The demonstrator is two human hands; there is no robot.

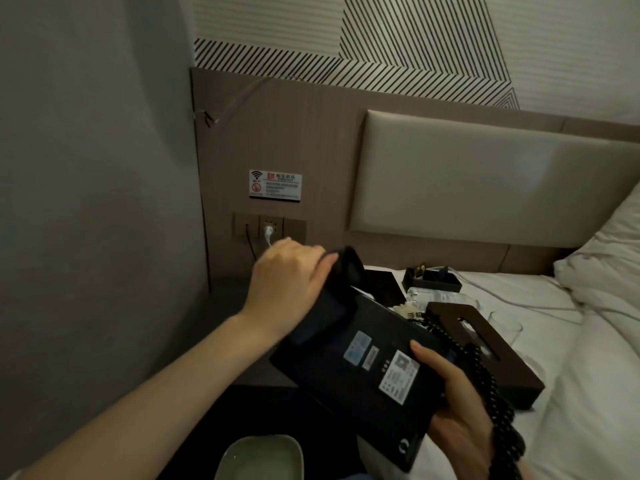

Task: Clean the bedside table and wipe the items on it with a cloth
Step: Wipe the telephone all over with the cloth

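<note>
A black telephone [360, 368] is held upside down over the bed's edge, its labelled underside facing me. My right hand [453, 407] grips its lower right side, with the coiled black cord [485, 375] hanging past the wrist. My left hand [287, 275] grips a dark cloth [346, 271] and presses it on the phone's top left end. The bedside table [228, 306], grey and dim, lies below and behind my left arm in the corner.
On the white bed [519, 296] lie a brown wooden tissue box [485, 344], a black tray [433, 277], clear glasses [505, 323], a plastic bottle and a black pad. Wall sockets [270, 228] with plugs sit above the table. A pale green bowl [259, 459] is at the bottom edge.
</note>
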